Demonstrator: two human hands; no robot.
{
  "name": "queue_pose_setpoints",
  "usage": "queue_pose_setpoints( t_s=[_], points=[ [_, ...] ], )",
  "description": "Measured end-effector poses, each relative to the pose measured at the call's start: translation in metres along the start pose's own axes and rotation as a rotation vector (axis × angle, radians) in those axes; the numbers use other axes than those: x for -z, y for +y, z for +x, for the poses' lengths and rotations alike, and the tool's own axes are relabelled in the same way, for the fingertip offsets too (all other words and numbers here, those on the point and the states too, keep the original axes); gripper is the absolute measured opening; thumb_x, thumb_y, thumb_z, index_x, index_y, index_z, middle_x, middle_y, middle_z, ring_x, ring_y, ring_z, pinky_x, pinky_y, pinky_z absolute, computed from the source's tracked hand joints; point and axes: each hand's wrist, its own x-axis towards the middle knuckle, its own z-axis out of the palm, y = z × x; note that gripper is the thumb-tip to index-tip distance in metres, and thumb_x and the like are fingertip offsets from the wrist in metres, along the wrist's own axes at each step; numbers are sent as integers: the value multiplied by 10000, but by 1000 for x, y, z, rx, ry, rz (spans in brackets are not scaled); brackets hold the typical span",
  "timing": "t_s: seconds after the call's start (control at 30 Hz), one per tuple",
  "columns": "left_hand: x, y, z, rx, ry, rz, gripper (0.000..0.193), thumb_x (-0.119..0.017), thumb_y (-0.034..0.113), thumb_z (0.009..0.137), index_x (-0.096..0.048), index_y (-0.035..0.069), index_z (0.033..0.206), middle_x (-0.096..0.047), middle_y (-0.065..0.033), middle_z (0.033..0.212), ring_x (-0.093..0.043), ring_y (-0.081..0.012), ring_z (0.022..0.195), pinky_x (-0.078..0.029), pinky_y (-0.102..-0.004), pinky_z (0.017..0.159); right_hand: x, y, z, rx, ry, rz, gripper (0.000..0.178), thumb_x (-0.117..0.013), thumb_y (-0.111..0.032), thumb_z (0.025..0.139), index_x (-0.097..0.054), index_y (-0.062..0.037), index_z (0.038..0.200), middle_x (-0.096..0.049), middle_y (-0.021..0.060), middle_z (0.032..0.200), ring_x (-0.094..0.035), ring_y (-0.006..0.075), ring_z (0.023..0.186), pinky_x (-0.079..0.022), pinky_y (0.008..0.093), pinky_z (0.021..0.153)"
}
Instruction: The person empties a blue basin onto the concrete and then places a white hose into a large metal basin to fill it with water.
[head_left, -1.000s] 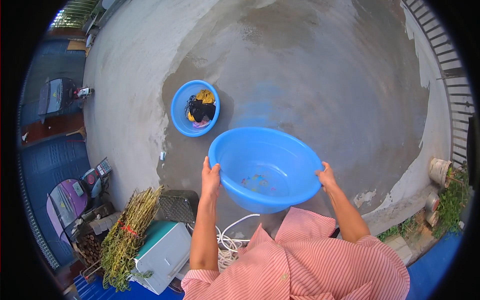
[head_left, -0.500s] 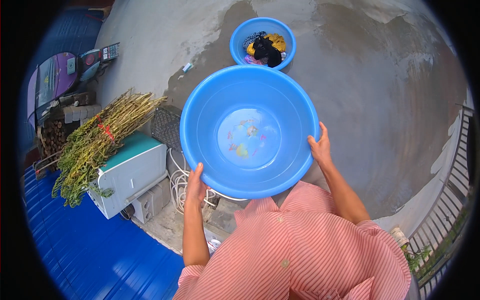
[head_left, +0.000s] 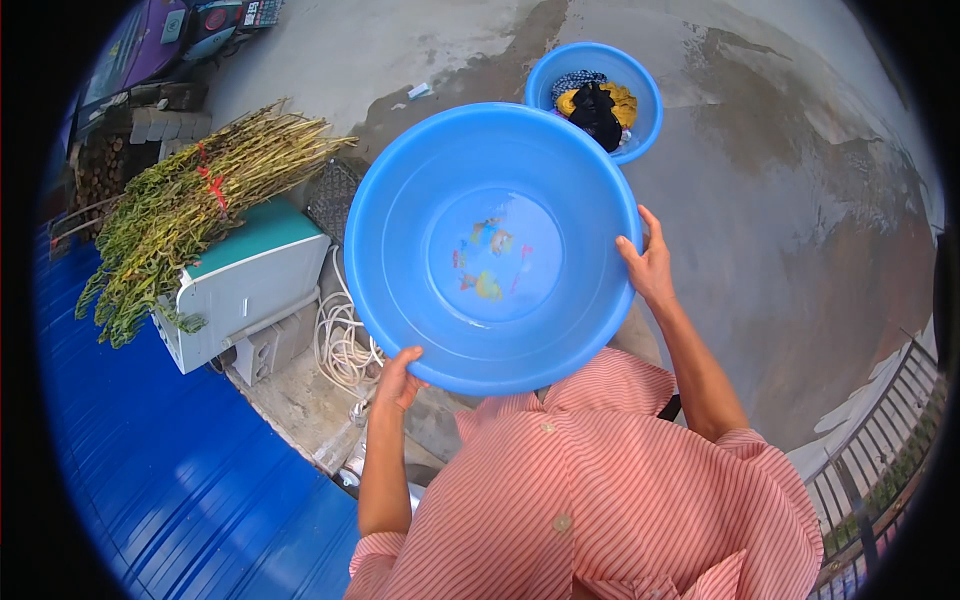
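Observation:
A large round blue plastic basin (head_left: 400, 270) is held up before me, its inside facing up toward me. Faded coloured pictures show on its bottom, and no loose thing lies in it. My left hand (head_left: 400, 380) grips the rim at the near left, thumb over the edge. On the right side my right hand (head_left: 648, 262) holds the rim the same way; its other fingers are partly behind the basin. Beyond it, on the wet ground, stands a second blue basin (head_left: 645, 85) with a black cloth (head_left: 597, 118) and a yellow cloth (head_left: 622, 103) in it.
To the left, a bundle of dried stalks (head_left: 225, 170) tied with red lies on a white box with a green top (head_left: 245, 290). A coiled white hose (head_left: 345, 345) is beside it. Blue metal sheeting (head_left: 180, 470) fills the lower left; a railing (head_left: 870, 450) curves at the right.
The view has shifted, so the far basin now appears farther right. The held basin stays in both hands, slightly more to the left and turned a little.

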Motion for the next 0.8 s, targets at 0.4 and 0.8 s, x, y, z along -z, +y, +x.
queue_pose_setpoints(
  t_s=[0.4,0.8],
  points=[
    [-2,-46,-3,24,261,-504,487,-547,283,698,-396,34,1089,-502,-89,1028,-512,-214,902,-441,-345,751,-81,-148,61,-216,-728,631,406,-579,-58,708,-365,-22,1051,-545,53,833,-533,112,715,-451,257,635],
    [-23,-20,-15,-368,386,-784,582,-414,479,781,-311,70,1183,-380,-82,1157,-372,-237,1041,-304,-367,881,-213,-76,-125,939,-1069,-528,190,-514,-119,628,-436,-25,773,-524,103,646,-546,235,498,-434,348,414]
  ],
)
